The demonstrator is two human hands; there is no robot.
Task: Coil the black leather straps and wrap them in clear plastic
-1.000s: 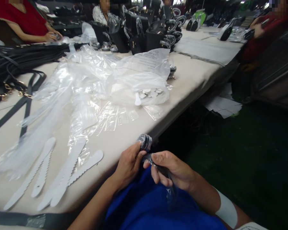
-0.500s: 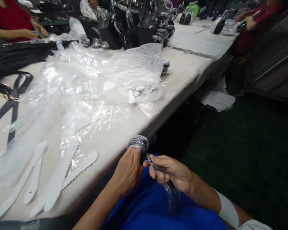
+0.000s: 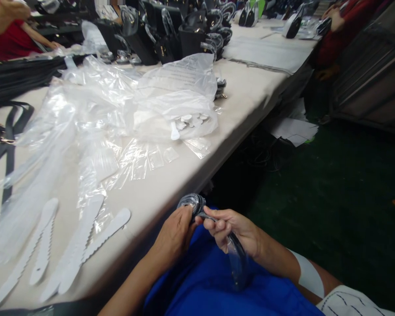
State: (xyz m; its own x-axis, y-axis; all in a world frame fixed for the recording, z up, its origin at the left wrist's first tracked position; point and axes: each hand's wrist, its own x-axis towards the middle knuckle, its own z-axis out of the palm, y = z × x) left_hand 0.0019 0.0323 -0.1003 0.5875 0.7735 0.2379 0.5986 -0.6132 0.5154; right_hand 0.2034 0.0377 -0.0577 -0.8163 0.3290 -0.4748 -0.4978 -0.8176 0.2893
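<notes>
Just off the table's front edge, my left hand (image 3: pixel 176 232) is closed around a coil of dark strap (image 3: pixel 191 202) wrapped in clear plastic. My right hand (image 3: pixel 228 228) pinches the strap's loose length close beside the coil. From the right fist the plastic-covered tail (image 3: pixel 237 263) hangs over the blue cloth on my lap. The left fingertips are partly hidden behind the coil. On the table to the left lie several white strips with wavy edges (image 3: pixel 110 230).
Clear plastic sleeves (image 3: pixel 98 162) and a bag with small white pieces (image 3: pixel 191 120) lie on the table (image 3: pixel 158 193). Black straps (image 3: pixel 9 145) are at left, black handbags (image 3: pixel 166 41) behind. People in red (image 3: pixel 6 39) stand at the far left and far right.
The coil has turned and tilted in my left hand, and the right hand stays close to it. The view has shifted slightly. The person at far left has raised an arm.
</notes>
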